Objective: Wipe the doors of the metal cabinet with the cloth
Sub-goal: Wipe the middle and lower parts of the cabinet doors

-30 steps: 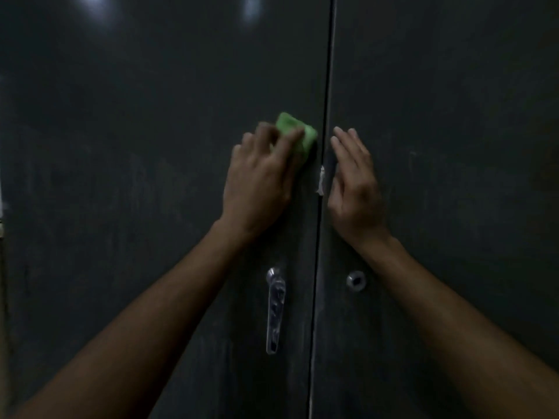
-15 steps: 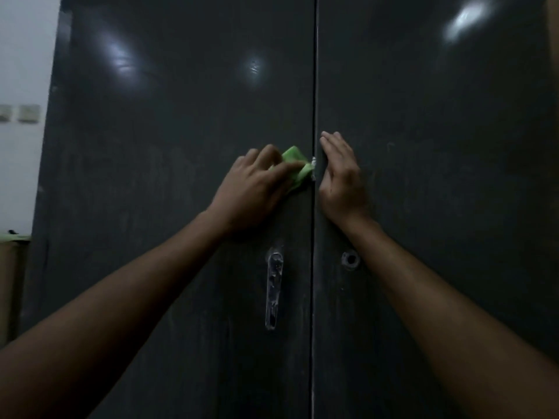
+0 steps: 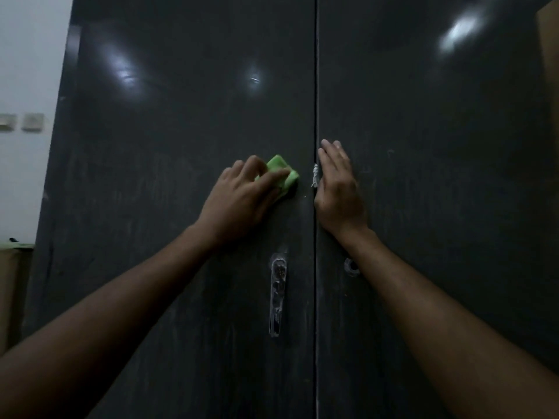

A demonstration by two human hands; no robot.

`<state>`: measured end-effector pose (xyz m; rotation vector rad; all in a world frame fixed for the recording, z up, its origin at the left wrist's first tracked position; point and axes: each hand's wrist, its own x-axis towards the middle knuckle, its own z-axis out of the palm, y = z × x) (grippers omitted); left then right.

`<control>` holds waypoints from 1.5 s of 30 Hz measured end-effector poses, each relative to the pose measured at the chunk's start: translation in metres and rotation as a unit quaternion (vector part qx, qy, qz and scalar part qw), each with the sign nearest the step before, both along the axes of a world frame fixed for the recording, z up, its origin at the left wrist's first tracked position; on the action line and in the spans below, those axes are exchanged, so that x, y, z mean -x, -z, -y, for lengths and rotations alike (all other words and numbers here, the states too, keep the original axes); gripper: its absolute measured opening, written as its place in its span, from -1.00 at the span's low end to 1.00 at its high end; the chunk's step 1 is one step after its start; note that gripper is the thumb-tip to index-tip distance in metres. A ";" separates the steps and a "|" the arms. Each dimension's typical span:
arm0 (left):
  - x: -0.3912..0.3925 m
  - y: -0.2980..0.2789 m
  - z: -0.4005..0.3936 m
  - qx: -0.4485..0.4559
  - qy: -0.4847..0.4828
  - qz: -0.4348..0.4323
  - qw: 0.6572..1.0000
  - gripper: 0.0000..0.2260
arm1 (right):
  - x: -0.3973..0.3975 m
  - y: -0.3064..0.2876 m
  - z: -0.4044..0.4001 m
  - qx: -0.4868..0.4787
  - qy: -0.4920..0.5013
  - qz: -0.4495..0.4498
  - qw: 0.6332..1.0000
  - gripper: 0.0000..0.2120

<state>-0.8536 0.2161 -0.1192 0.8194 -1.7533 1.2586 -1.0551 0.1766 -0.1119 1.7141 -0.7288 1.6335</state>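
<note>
Two dark metal cabinet doors fill the view, the left door [image 3: 169,182] and the right door [image 3: 438,207], shut with a narrow seam between them. My left hand [image 3: 242,201] presses a folded green cloth [image 3: 284,175] flat against the left door, a little left of the seam and above the handle. My right hand [image 3: 338,189] lies flat with fingers together on the right door, just beside the seam, holding nothing.
A chrome handle [image 3: 277,294] hangs on the left door below the cloth. A round lock [image 3: 351,267] sits on the right door, partly behind my wrist. A small white mark [image 3: 315,175] is on the seam. A white wall with switches [image 3: 30,122] lies at left.
The view has pulled back, showing more of the cabinet and the wall. My left hand has slid the cloth slightly left, away from the seam. My right hand stays flat on the right door.
</note>
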 end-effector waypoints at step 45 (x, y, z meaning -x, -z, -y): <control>-0.147 -0.016 -0.021 0.070 -0.063 -0.409 0.908 -0.66 | -0.002 0.003 0.007 0.027 -0.006 0.017 0.999 -0.57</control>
